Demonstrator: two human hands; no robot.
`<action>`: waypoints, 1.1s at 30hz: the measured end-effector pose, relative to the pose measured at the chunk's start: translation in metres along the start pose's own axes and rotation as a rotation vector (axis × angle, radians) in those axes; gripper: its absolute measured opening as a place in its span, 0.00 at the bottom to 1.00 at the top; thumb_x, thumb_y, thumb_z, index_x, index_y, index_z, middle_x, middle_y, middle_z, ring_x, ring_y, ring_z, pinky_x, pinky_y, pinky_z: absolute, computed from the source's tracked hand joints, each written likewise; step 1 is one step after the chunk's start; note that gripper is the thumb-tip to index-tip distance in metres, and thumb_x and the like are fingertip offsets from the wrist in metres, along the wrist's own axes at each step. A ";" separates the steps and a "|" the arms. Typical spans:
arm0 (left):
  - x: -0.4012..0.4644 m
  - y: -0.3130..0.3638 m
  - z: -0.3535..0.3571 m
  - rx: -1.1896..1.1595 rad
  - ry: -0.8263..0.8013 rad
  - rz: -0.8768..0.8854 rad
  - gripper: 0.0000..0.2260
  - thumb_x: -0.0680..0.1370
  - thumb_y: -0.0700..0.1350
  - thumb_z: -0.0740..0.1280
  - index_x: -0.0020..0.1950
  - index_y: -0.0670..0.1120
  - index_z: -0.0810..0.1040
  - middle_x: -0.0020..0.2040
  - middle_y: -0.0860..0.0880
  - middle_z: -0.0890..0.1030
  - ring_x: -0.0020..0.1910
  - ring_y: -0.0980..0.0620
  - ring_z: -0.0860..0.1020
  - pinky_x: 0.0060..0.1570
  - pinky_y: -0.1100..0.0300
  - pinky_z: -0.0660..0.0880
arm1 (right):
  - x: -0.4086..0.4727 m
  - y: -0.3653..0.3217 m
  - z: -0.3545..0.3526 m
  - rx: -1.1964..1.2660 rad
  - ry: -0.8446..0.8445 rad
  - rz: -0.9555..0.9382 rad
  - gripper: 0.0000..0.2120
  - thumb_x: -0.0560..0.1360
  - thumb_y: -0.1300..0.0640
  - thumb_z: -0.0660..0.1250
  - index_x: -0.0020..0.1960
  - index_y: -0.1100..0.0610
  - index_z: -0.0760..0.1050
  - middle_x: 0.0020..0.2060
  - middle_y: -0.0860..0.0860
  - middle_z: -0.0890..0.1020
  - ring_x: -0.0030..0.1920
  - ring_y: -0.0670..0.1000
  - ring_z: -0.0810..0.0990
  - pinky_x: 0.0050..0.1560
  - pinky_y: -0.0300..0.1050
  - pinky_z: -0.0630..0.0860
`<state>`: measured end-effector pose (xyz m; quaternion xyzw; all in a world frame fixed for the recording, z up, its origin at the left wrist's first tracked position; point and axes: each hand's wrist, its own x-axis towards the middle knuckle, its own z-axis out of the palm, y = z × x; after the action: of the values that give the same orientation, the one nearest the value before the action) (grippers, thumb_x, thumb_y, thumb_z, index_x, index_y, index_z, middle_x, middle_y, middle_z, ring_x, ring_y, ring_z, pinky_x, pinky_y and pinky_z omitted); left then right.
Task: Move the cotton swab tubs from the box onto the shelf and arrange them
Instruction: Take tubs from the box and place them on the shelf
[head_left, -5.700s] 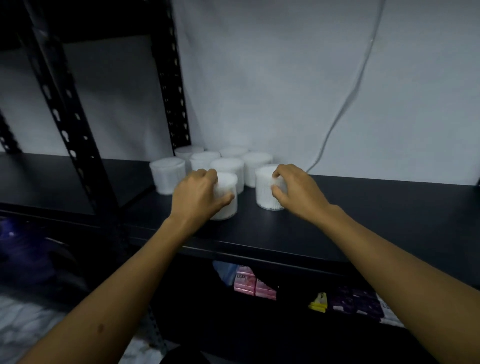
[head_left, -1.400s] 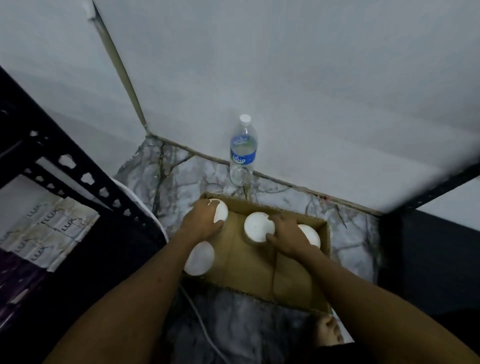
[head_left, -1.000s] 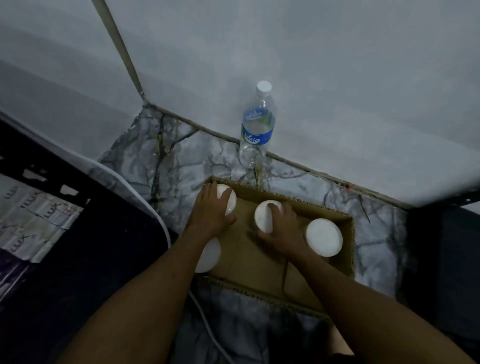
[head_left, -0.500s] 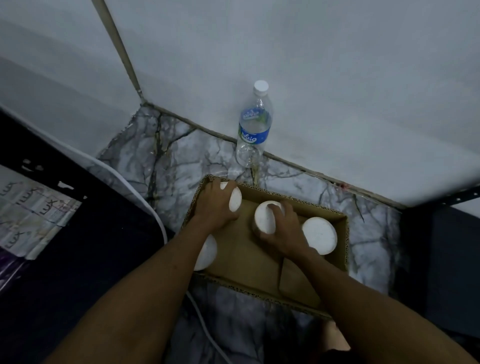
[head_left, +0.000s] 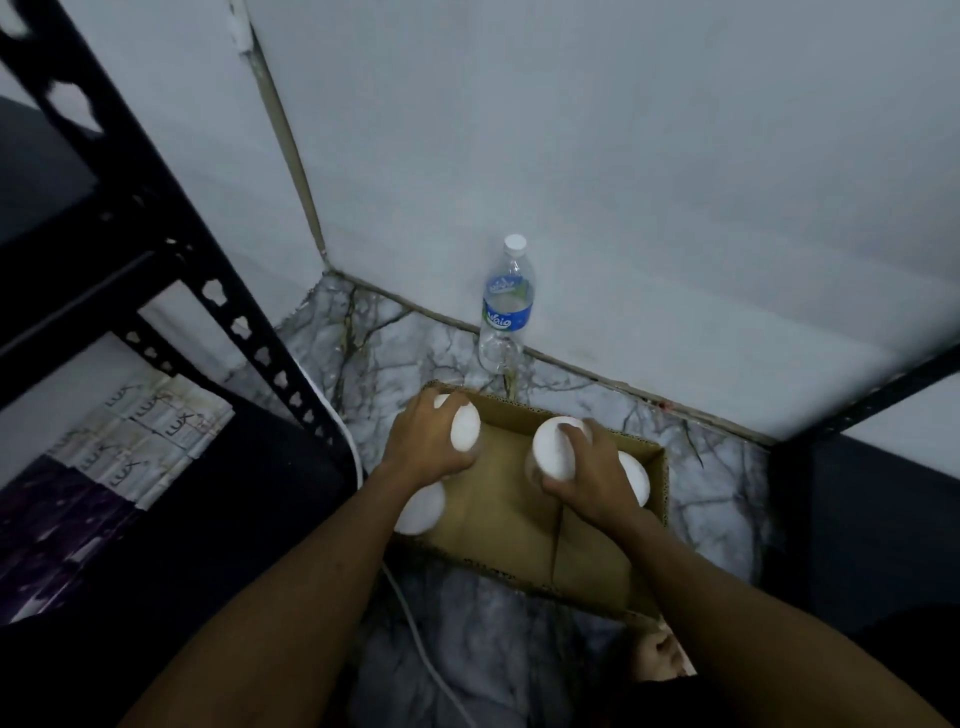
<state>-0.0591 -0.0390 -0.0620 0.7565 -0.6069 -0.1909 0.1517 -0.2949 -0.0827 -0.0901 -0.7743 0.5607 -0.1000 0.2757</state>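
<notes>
Round white cotton swab tubs (head_left: 555, 451) fill both hands at frame centre: left hand (head_left: 428, 446) and right hand (head_left: 587, 470) each clamped on one, above the brown cardboard box (head_left: 519, 525) holding two more.

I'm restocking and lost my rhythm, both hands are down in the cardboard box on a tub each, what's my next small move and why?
Probably lift both straight up out of the cardboard box. Your left hand and right hand each already wrap a cotton swab tub, so the grips look set. Two more tubs sit alongside, so rise cleanly to avoid knocking them.
</notes>
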 end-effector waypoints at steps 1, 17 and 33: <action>-0.008 0.002 -0.004 0.005 0.000 -0.014 0.33 0.64 0.52 0.76 0.67 0.50 0.71 0.65 0.44 0.69 0.63 0.42 0.69 0.55 0.53 0.70 | -0.005 -0.003 -0.003 0.013 0.011 0.003 0.38 0.68 0.43 0.72 0.72 0.52 0.61 0.73 0.57 0.59 0.71 0.59 0.60 0.66 0.56 0.67; -0.081 0.022 -0.123 0.082 0.110 0.072 0.33 0.63 0.54 0.75 0.67 0.53 0.72 0.63 0.47 0.72 0.61 0.44 0.72 0.53 0.52 0.74 | -0.063 -0.090 -0.080 0.008 0.103 -0.187 0.39 0.65 0.39 0.70 0.71 0.55 0.65 0.70 0.57 0.64 0.67 0.59 0.64 0.64 0.52 0.68; -0.170 0.079 -0.303 0.029 0.498 0.261 0.29 0.65 0.60 0.72 0.64 0.53 0.77 0.57 0.53 0.79 0.57 0.52 0.75 0.55 0.56 0.73 | -0.120 -0.228 -0.220 0.014 0.296 -0.606 0.30 0.67 0.47 0.72 0.65 0.58 0.73 0.61 0.59 0.74 0.59 0.57 0.71 0.50 0.40 0.64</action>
<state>-0.0163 0.1093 0.2588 0.6976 -0.6459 0.0307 0.3086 -0.2537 0.0086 0.2332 -0.8810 0.3383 -0.2927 0.1543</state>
